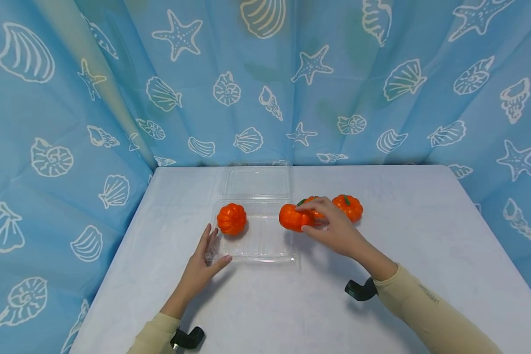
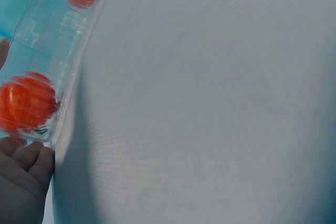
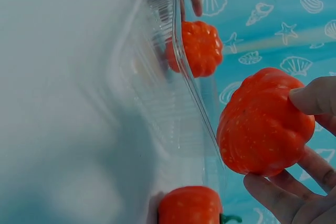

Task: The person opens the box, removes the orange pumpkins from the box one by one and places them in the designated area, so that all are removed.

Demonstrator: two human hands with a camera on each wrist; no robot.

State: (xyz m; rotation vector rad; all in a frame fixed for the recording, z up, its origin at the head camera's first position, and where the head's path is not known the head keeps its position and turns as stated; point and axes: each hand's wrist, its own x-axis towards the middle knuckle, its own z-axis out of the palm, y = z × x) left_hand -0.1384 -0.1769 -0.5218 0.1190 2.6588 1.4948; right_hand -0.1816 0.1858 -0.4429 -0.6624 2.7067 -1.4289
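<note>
My right hand [image 1: 332, 227] holds an orange toy pumpkin [image 1: 290, 218] between thumb and fingers, over the right end of a clear plastic clamshell box [image 1: 265, 255]. In the right wrist view the held pumpkin [image 3: 265, 124] shows above the box rim. Another pumpkin [image 1: 232, 219] sits inside the box, at its left end. Around the box's front left corner, my left hand [image 1: 201, 270] spreads its thumb and fingers, with fingertips at the box's end wall. The left wrist view shows these fingers [image 2: 39, 163] fairly straight against the box.
Right of the box stand two more pumpkins: one [image 1: 349, 207] with a green stem, the other [image 1: 311, 199] mostly hidden behind my right hand. The open lid [image 1: 257, 182] lies back toward the blue shell-patterned curtain [image 1: 248, 118]. A white cloth covers the table [image 1: 274, 309].
</note>
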